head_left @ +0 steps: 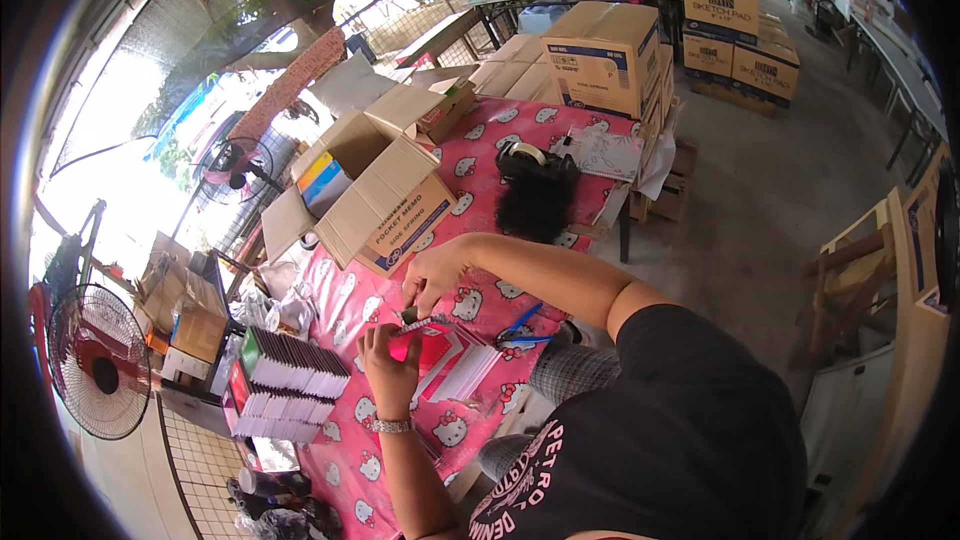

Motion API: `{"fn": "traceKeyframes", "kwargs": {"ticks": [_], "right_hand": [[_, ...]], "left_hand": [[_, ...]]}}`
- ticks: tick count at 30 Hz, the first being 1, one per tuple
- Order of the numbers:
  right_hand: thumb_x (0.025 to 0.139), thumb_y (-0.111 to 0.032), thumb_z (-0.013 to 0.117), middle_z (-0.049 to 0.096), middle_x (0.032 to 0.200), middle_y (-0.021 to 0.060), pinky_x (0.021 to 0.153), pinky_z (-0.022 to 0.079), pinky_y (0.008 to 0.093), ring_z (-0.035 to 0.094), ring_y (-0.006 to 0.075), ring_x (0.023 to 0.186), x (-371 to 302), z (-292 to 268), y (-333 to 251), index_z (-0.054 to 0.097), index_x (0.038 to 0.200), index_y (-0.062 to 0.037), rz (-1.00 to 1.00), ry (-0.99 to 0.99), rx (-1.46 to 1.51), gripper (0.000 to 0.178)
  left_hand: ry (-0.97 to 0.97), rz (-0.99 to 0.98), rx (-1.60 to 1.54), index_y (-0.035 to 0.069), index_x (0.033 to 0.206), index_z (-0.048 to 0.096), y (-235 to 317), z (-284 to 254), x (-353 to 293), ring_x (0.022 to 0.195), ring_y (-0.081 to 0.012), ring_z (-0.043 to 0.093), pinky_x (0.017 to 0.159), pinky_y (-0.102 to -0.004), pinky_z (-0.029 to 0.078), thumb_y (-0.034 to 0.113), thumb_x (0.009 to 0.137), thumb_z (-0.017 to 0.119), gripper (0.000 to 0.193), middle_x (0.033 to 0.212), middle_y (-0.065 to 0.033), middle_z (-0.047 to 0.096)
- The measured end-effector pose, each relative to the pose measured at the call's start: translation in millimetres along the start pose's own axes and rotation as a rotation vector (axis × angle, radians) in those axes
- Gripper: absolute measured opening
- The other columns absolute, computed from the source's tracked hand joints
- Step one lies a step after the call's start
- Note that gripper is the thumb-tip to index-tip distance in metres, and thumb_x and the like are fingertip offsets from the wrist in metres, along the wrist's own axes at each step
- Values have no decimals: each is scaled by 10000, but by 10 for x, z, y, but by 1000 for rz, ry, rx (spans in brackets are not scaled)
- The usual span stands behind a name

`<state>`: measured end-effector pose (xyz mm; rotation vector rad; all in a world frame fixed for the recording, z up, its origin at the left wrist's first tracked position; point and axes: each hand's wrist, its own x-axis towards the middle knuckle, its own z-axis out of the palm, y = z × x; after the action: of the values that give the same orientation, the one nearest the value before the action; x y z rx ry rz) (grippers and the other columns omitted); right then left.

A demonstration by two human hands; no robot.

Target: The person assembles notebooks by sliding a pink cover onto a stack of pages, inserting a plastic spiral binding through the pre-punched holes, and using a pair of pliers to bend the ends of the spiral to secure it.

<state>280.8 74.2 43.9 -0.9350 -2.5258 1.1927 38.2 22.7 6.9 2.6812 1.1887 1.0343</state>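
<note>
At the table's middle, my left hand is closed on the edge of a small red-covered notepad, its dark bound edge upward. My right hand reaches across from the right, its fingers pinched just above that edge. A small dark object shows under its fingertips, too small to name. Beneath and right of my hands lies a fanned stack of notepads with red covers and white pages. Blue-handled scissors or pliers lie to the right of that stack.
Stacked notepads stand at the left. An open carton sits beyond my hands, with a tape dispenser and a black furry bundle to its right. Two fans stand left; cartons are piled behind.
</note>
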Motion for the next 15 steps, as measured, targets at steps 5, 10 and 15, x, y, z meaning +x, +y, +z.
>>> {"fn": "traceKeyframes", "kwargs": {"ticks": [5,10,15], "right_hand": [[838,-218,702,676,1071,33,877,473,273,617,125,960,171,162,179,677,1163,-16,-267,93,892,384],[816,-193,714,676,1126,74,939,473,298,629,171,1020,152,159,117,668,1165,0,-316,67,830,401],[815,-180,717,667,1105,71,922,473,306,620,178,1016,265,159,139,652,1191,20,-338,75,835,431]], "left_hand": [[-8,-4,-13,32,1006,585,-30,-5,2,931,-351,545,849,-460,428,147,756,777,336,938,-129,619],[-12,-15,-53,27,1013,586,-101,-51,-56,937,-352,553,850,-448,437,114,783,753,298,961,-134,635],[-33,-108,-230,8,1028,585,-186,-135,-54,898,-324,625,776,-397,492,53,844,686,214,979,-148,658]]}}
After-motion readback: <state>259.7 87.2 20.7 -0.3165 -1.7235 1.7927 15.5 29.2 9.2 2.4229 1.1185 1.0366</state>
